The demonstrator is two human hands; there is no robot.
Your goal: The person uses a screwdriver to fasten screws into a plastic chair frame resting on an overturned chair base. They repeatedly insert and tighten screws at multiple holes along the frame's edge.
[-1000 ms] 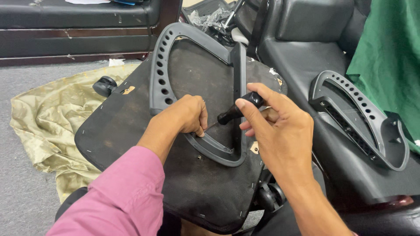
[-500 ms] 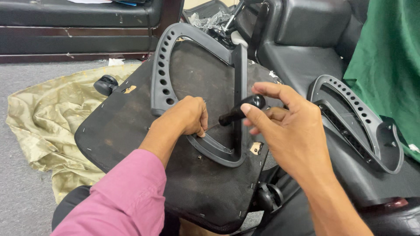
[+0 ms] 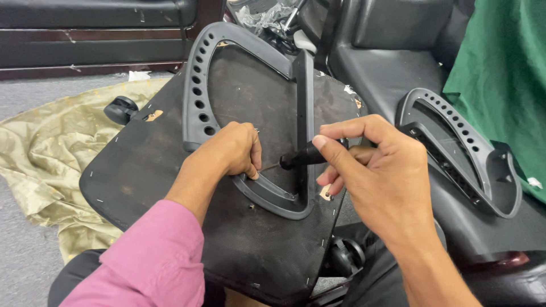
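Observation:
A dark upturned chair seat [image 3: 142,170] lies in front of me with a grey plastic armrest frame [image 3: 196,91] resting on its underside. My left hand [image 3: 230,150] grips the lower bar of that frame, pressing it onto the seat. My right hand [image 3: 375,170] holds a black-handled screwdriver [image 3: 301,156] nearly level, its thin shaft pointing left to the frame just beside my left fingers. The tip is hidden by my left hand.
A second grey armrest frame [image 3: 455,148] lies on a black chair seat at the right. Green cloth [image 3: 500,74] hangs at the far right. A crumpled golden cloth [image 3: 40,153] covers the grey floor at left. A black caster wheel [image 3: 120,109] shows by the seat's left edge.
My right hand has turned the screwdriver handle slightly and shifted a little toward me. My left hand stays on the frame. The view has drifted a little.

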